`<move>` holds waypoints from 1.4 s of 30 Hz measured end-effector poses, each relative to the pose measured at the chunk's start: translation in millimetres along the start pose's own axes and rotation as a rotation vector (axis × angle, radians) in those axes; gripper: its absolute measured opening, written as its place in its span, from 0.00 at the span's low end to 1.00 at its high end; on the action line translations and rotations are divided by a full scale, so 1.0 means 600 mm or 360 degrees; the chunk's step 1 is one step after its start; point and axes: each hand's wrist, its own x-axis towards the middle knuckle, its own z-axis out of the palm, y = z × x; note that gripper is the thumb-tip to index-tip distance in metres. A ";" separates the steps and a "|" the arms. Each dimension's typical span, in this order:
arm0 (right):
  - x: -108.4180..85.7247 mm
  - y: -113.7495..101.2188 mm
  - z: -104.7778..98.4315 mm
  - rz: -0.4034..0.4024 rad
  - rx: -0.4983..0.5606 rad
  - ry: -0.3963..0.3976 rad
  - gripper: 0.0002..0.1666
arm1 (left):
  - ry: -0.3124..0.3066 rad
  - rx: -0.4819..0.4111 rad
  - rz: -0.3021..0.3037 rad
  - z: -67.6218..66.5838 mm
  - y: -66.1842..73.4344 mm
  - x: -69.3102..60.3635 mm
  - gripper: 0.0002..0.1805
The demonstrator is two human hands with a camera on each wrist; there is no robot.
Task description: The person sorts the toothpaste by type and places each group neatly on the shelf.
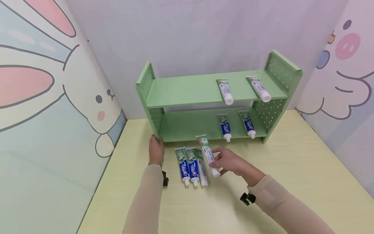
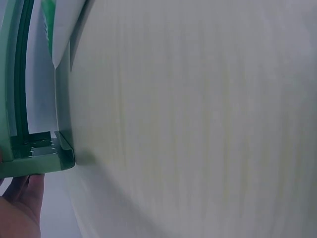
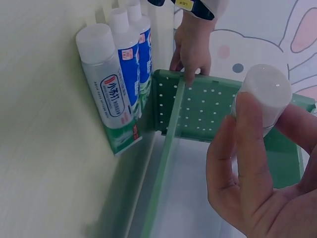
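My right hand (image 1: pixel 230 161) pinches a white-and-green toothpaste tube (image 1: pixel 208 152) near its cap, thumb and fingers on opposite sides; the right wrist view shows the white cap (image 3: pixel 267 91) between the fingers of that hand (image 3: pixel 262 193). The tube is raised, tilted cap down, beside a row on the table: two blue-and-green tubes (image 1: pixel 183 165) (image 1: pixel 193 165) and a white-and-green one (image 1: pixel 201 169). My left hand (image 1: pixel 156 151) grips the lower front corner of the green shelf's left side panel (image 1: pixel 146 85); the left wrist view shows part of that hand (image 2: pixel 22 213) against the panel (image 2: pixel 39 165).
The two-tier green shelf stands against the back wall. On its upper board (image 1: pixel 184 89) lie two white tubes (image 1: pixel 225 91) (image 1: pixel 258 88); on the lower board (image 1: pixel 190 125) lie two blue-and-green tubes (image 1: pixel 224 126) (image 1: pixel 247 123). Walls with cartoon animals flank the table (image 1: pixel 309 162).
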 end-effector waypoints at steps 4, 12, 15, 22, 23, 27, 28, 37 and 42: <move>-0.006 -0.013 -0.002 -0.0045 0.0004 -0.0003 0.38 | 0.0001 -0.0011 0.0012 0.000 0.000 0.000 0.23; -0.017 -0.034 -0.005 -0.0096 0.0009 0.0009 0.39 | 0.0030 0.0003 0.0038 0.002 -0.002 0.002 0.23; -0.022 -0.043 -0.006 -0.0134 0.0014 0.0005 0.39 | 0.0023 -0.0005 0.0024 0.002 -0.003 0.002 0.23; -0.031 -0.062 -0.009 -0.0219 0.0023 -0.0032 0.39 | 0.0017 0.0004 0.0018 0.002 -0.005 0.005 0.23; -0.033 -0.065 -0.009 -0.0230 0.0022 -0.0034 0.39 | 0.0016 0.0004 0.0020 0.002 -0.006 0.005 0.23; -0.036 -0.074 -0.009 -0.0271 0.0018 -0.0041 0.39 | 0.0017 0.0000 0.0022 0.002 -0.007 0.005 0.23; -0.037 -0.077 -0.009 -0.0279 0.0018 -0.0040 0.39 | 0.0015 0.0000 0.0020 0.002 -0.007 0.004 0.23; -0.045 -0.103 -0.008 -0.0335 0.0029 -0.0035 0.41 | 0.0005 0.0021 -0.0009 0.001 -0.006 0.003 0.23; -0.048 -0.115 -0.009 -0.0363 0.0016 -0.0027 0.42 | 0.0002 0.0024 -0.0013 0.001 -0.004 0.002 0.23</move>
